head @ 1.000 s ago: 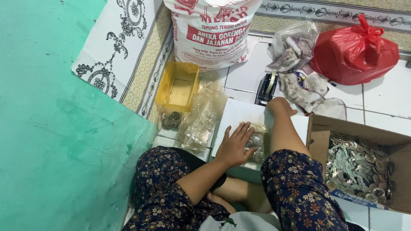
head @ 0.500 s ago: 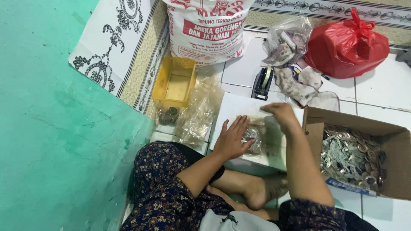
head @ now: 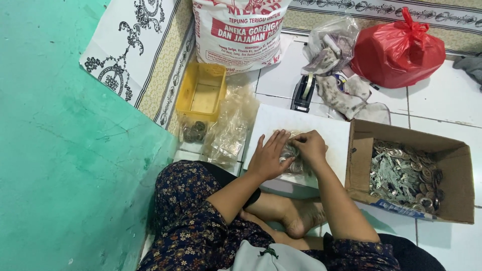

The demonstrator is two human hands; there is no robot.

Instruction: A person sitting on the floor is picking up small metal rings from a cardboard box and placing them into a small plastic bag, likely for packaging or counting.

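I sit cross-legged on a tiled floor with a white board [head: 301,123] in front of me. A small clear plastic bag of silver metal pieces [head: 292,156] lies on the board. My left hand [head: 269,156] presses flat on the bag's left side, fingers spread. My right hand [head: 310,146] curls over the bag's right side and pinches it. A brown cardboard box [head: 361,155] filled with several shiny metal pieces stands to the right of the board.
A stack of clear plastic bags [head: 231,125] lies left of the board, beside a yellow tray [head: 202,92]. Behind are a tape dispenser [head: 304,93], a white sack [head: 236,30], a red plastic bag [head: 399,50] and rags. A green wall [head: 60,165] stands at my left.
My right hand has come back from the far edge of the board onto the small bag. My right knee has dropped. The left hand stays on the bag.
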